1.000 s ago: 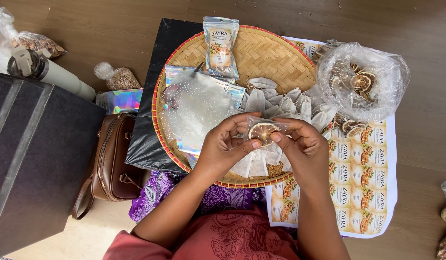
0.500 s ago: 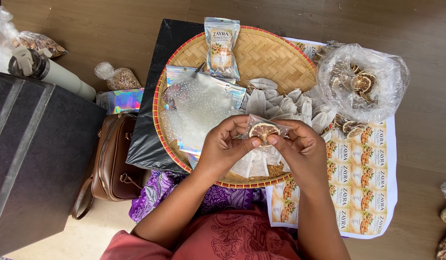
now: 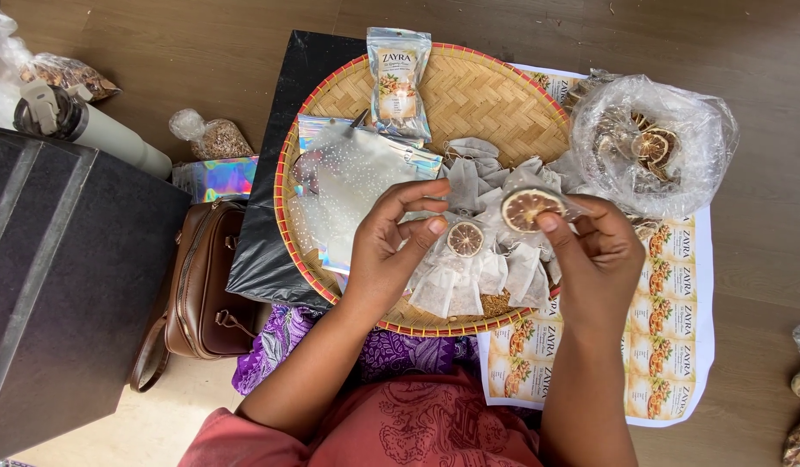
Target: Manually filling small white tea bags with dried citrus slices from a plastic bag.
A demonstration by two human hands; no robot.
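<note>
1. Whereas half a second ago we saw both hands closed together over one dried citrus slice near the middle of the woven tray (image 3: 503, 95), they have now drawn apart.
2. We see the right hand (image 3: 600, 255) lifted slightly to the right, its fingers (image 3: 548, 222) pinching a dried citrus slice (image 3: 528, 207) by its near edge, thumb and forefinger closed on it and the other fingers curled.
3. We find this held slice above the right half of the tray, over the pile of white filter bags (image 3: 469, 272). It is round, so it has no long axis; its cut face is turned up toward the camera, tilted a little to the left.
4. We see the left hand (image 3: 387, 251) just left of the pile, fingers loosely bent and parted, holding nothing; its thumb tip lies just beside a second dried slice (image 3: 465, 239), and we cannot tell whether it touches it.
5. We see that second slice lying flat, cut face up, on the filter bags.
6. We note a clear plastic bag of dried slices (image 3: 655, 143) to the far right, and a printed pouch (image 3: 399, 78) at the tray's far edge; neither has moved.
</note>
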